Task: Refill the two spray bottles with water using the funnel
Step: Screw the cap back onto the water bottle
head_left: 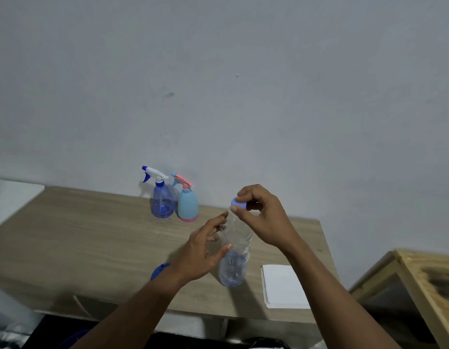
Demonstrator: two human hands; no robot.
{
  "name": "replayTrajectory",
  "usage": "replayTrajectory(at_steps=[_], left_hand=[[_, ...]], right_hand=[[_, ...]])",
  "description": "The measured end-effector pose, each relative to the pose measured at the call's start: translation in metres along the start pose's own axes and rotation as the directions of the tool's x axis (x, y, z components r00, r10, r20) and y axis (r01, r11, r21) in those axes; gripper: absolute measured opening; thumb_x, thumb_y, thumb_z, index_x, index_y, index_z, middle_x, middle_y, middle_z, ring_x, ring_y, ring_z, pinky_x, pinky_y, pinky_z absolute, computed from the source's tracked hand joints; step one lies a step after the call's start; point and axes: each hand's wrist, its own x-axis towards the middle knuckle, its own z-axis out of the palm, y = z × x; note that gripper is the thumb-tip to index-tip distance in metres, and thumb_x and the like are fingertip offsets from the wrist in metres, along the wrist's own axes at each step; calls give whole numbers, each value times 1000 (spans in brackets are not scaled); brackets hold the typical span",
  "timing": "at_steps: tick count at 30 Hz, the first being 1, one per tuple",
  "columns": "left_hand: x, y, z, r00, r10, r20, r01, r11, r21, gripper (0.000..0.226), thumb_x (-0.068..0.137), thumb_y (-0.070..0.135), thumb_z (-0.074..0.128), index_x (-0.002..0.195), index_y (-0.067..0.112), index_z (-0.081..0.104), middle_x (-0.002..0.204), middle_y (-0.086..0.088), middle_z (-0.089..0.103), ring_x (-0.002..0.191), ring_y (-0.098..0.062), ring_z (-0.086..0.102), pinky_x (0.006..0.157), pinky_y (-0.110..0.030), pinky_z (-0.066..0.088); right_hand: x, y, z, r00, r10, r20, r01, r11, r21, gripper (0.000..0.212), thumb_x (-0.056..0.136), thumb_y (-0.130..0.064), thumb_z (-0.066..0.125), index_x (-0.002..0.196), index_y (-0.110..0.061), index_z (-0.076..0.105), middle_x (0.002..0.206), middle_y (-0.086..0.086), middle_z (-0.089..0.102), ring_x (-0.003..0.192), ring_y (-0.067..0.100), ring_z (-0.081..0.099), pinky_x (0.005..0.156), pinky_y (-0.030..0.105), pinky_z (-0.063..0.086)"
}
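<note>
Fingers (246,193) of the right hand (266,217) pinch the small round pale-blue plastic cap (238,203) at the top of the tall clear plastic water bottle (234,263), a hold that suits twisting. Whether the cap sits on the neck or is just off it, I cannot tell. The left hand (200,253) curves round the bottle's upper body, thumb on the front wall, probably to stop it turning or tipping.

The bottle stands upright on the light wood-grain surface (92,235), with water in roughly its lower part. Behind it and to its left, by the wall, stand the translucent blue spray bottle with white trigger head (163,202) and, close beside it, the opaque light-blue spray bottle with pink trigger head (187,205). Both heads are on, and the translucent one looks nearly empty. The blue plastic funnel (159,270) lies left of the water bottle, mostly hidden by the left wrist. A white paper pad (285,285) lies to its right.
</note>
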Motion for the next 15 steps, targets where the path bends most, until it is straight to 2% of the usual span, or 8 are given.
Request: replayTrajectory(at_steps=[2, 4, 7, 9, 11, 13, 15], left_hand=[[0, 1, 0, 1000, 14, -3, -14, 1000, 5, 73, 87, 35, 71, 147, 44, 29, 142, 10, 51, 127, -5, 52, 102, -38, 52], [1, 3, 0, 1000, 15, -7, -15, 1000, 1, 73, 88, 35, 71, 146, 46, 29, 142, 10, 51, 126, -4, 53, 102, -37, 52], [1, 4, 0, 1000, 23, -12, -23, 1000, 13, 71, 88, 35, 70, 144, 49, 29, 142, 10, 52, 127, -5, 53, 102, -34, 52], [1, 3, -1, 1000, 23, -6, -23, 1000, 18, 72, 88, 34, 71, 144, 49, 29, 142, 11, 52, 127, -4, 53, 102, -34, 52], [0, 2, -1, 1000, 21, 3, -21, 1000, 23, 72, 88, 32, 71, 144, 50, 29, 141, 12, 52, 128, -3, 52, 103, -36, 52], [2, 1, -1, 1000, 9, 5, -9, 1000, 21, 73, 88, 33, 71, 144, 52, 29, 141, 12, 52, 128, -3, 51, 103, -37, 52], [3, 1, -1, 1000, 3, -4, -3, 1000, 21, 73, 88, 32, 71, 144, 52, 29, 140, 12, 53, 127, -3, 52, 102, -38, 52]], right_hand=[[-1, -1, -7, 998, 60, 33, -62, 997, 51, 6, 90, -8, 70, 95, -9, 73, 115, -3, 70, 98, 11, 70, 85, 23, 54], [-1, 0, -9, 996, 80, 50, -84, 993, 80, 12, 90, -8, 70, 101, -10, 74, 112, -3, 72, 98, 11, 70, 88, 24, 54], [-1, -1, -6, 994, 93, 58, -95, 995, 38, 27, 89, -16, 74, 116, -19, 71, 110, -8, 72, 93, 14, 68, 89, 26, 55], [0, 0, -6, 990, 103, 92, -105, 994, 14, 34, 91, -19, 72, 125, -19, 67, 114, -6, 69, 98, 13, 66, 92, 25, 54], [0, -1, -11, 974, 140, 180, -142, 990, -5, 36, 97, -21, 64, 132, -19, 63, 118, -6, 65, 107, 6, 63, 96, 19, 49], [2, -3, -15, 953, 171, 249, -170, 985, -27, 34, 100, -23, 58, 133, -20, 61, 121, -8, 64, 109, -2, 61, 94, 11, 45], [5, -3, -15, 960, 168, 225, -158, 985, -64, 28, 97, -24, 62, 125, -18, 65, 117, -8, 67, 103, -1, 63, 89, 11, 47]])
